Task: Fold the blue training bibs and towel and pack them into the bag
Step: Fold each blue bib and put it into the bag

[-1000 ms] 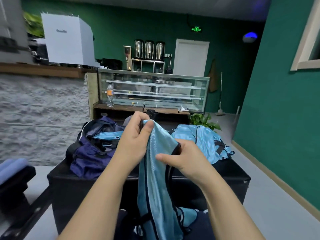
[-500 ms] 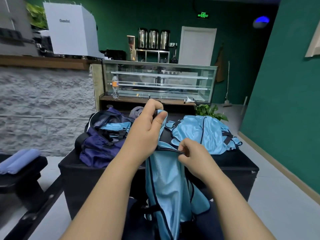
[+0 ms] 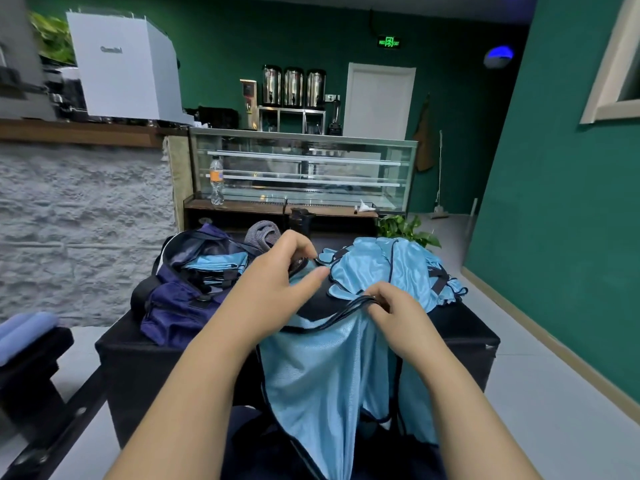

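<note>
From the head view, your left hand (image 3: 277,278) and right hand (image 3: 391,313) each pinch the top edge of a blue bib (image 3: 322,382) that hangs over the black bench's (image 3: 117,344) front. It looks light, limp and slippery, so grip its dark trim, not the mesh.

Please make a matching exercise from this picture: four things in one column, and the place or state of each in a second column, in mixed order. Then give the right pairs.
Things:
1. navy bag
2. held bib
3. bib pile
4. plastic bottle

Places or states:
A. stands on the wooden ledge by the glass case
B. hangs from the left hand and right hand
C. lies loose on the right of the black table
D. open, with folded bibs inside

Pairs: 1-D, 2-B, 3-C, 4-A
</note>
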`<state>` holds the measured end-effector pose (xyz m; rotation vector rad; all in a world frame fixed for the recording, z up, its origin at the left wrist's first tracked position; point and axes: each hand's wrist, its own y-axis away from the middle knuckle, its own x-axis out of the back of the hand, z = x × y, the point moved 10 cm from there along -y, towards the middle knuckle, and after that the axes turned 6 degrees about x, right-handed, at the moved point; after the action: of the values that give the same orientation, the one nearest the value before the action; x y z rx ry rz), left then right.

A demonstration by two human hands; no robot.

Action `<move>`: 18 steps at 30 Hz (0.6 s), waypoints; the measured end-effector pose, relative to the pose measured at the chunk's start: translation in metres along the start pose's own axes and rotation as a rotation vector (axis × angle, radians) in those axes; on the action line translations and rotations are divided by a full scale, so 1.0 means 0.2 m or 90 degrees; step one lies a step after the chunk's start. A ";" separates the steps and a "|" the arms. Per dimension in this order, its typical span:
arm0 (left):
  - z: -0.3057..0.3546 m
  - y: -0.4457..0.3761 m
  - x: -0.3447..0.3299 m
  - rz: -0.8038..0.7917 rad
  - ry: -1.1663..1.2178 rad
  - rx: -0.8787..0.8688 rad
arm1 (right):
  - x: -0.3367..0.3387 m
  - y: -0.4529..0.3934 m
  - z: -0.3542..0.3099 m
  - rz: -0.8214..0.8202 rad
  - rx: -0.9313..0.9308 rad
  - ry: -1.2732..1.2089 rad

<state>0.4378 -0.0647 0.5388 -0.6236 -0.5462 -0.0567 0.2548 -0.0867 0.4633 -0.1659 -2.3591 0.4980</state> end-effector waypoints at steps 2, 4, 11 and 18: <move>0.00 0.00 -0.06 -0.026 -0.012 0.004 | 0.00 -0.01 -0.11 0.002 0.048 -0.017; -0.01 0.00 -0.16 -0.099 -0.052 0.016 | 0.01 -0.01 -0.20 0.000 0.077 -0.028; -0.04 0.01 -0.24 -0.154 -0.170 0.031 | 0.04 0.00 -0.25 0.008 0.092 -0.136; -0.01 -0.01 -0.10 -0.033 -0.081 0.029 | 0.02 0.01 -0.22 -0.020 0.081 0.003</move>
<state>0.4216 -0.0688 0.5283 -0.5712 -0.6847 -0.0534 0.2806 -0.0698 0.4937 -0.0704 -2.3135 0.6293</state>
